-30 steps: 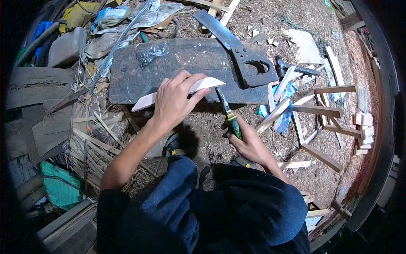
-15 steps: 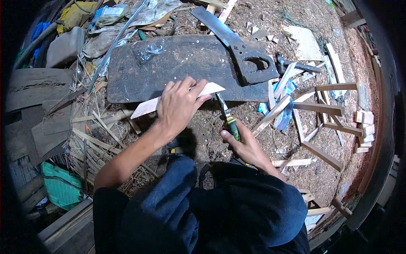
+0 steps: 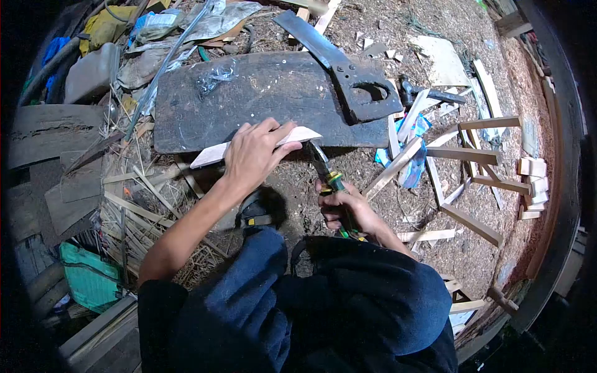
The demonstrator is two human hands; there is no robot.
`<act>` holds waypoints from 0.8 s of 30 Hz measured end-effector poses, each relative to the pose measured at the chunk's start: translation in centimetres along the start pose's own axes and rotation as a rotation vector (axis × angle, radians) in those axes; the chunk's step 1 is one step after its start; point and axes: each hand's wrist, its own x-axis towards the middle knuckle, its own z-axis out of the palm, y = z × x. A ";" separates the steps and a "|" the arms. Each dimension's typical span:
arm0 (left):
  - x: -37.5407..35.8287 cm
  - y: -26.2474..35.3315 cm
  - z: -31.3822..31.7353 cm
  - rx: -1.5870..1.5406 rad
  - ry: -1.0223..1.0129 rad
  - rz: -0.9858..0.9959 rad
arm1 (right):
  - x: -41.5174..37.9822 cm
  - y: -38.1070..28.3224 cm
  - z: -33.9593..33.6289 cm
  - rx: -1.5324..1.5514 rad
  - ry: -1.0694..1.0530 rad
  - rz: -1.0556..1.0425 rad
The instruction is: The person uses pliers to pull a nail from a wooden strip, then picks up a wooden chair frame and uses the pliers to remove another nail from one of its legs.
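Note:
Across the near edge of a dark wooden board (image 3: 180, 118) lies a pale wood strip (image 3: 209, 155) with slanted ends. My left hand (image 3: 250, 155) is closed over the strip's middle, thumb along the near side, covering part of it. Below the strip's right end, my right hand (image 3: 348, 211) is wrapped round the green-and-yellow handle of a chisel (image 3: 336, 181). The chisel's blade slants up and left, its tip close to the strip's right end. A handsaw (image 3: 354, 87) rests on the board's right part, its blade reaching past the far edge.
A hammer (image 3: 435, 94) lies right of the saw. Wooden frame pieces (image 3: 466, 155) stand at the right, with stacked wood blocks (image 3: 533, 180) beyond them. Wood scraps cover the ground, with a heap of sticks (image 3: 143, 214) at the left. Beside it sits a green plastic container (image 3: 91, 276).
My right hand has turned and moved slightly down and left with the chisel, whose tip has shifted left and down. My left hand still holds the strip on the board's edge.

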 end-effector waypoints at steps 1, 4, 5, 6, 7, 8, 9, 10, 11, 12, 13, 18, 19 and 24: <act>0.0 0.0 -0.2 -0.033 -0.029 -0.027 | -0.2 -0.1 0.0 0.000 0.002 0.000; 0.4 -0.6 -0.7 -0.066 -0.088 -0.046 | -1.2 -0.4 -0.2 0.042 -0.017 -0.028; 0.3 -0.7 -0.6 -0.068 -0.088 -0.050 | -1.5 -0.4 0.2 0.042 -0.016 -0.024; 0.3 -0.8 -0.5 -0.090 -0.091 -0.059 | -1.9 -0.5 0.6 -0.027 0.016 -0.054; 0.4 -0.8 -0.5 -0.109 -0.093 -0.064 | -2.2 -0.5 0.9 -0.095 0.048 -0.088; 0.5 -0.7 -0.6 -0.110 -0.090 -0.061 | -1.6 0.5 -0.2 -0.381 0.119 -0.162; 0.4 -0.6 -0.6 -0.114 -0.087 -0.063 | -1.5 0.7 -0.3 -0.383 0.121 -0.165; 0.4 -0.5 -0.7 -0.118 -0.084 -0.065 | -1.3 0.9 -0.3 -0.603 0.189 -0.295; 0.4 -0.4 -0.9 -0.116 -0.082 -0.066 | -1.0 1.1 -0.4 -0.822 0.255 -0.425; 0.4 0.0 -1.4 -0.087 -0.107 -0.071 | -0.3 1.0 -0.7 -0.847 0.295 -0.374; 0.4 0.3 -1.7 -0.058 -0.133 -0.077 | -0.4 0.9 -0.8 -0.846 0.292 -0.374; 0.6 1.2 -2.1 0.027 -0.179 -0.058 | -0.5 0.2 -0.8 -1.046 0.369 -0.449; 0.7 1.4 -2.1 0.033 -0.194 -0.065 | -0.4 0.2 -0.8 -1.156 0.404 -0.495; 0.7 3.2 -1.8 -0.005 -0.203 -0.146 | -1.0 -0.7 0.8 -1.421 0.585 -0.560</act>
